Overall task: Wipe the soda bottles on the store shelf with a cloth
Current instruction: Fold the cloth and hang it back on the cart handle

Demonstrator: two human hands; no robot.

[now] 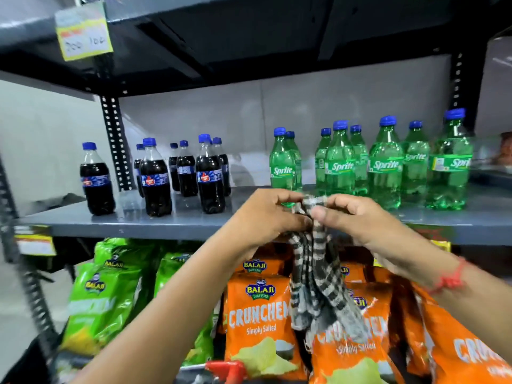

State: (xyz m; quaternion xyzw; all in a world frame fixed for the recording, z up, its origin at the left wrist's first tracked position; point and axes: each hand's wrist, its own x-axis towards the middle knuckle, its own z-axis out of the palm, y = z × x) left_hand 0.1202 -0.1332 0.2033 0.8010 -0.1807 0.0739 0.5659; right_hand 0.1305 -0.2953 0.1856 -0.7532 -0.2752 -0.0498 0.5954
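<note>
A black-and-white checked cloth (318, 286) hangs down in front of the grey shelf (171, 220). My left hand (263, 217) and my right hand (357, 220) both pinch its top edge, close together, just before the shelf's front lip. Several dark cola bottles (155, 178) with blue caps stand on the shelf's left half. Several green Sprite bottles (385, 164) with blue caps stand on the right half. One Sprite bottle (282, 162) stands right behind my hands, its base hidden by them. Neither hand touches a bottle.
Below the shelf hang green snack bags (102, 300) at left and orange Crunchem bags (257, 317) at centre and right. A perforated black upright (116, 142) rises between the cola bottles. A yellow price tag (83, 31) hangs from the upper shelf. A red object (227, 368) sits at the bottom.
</note>
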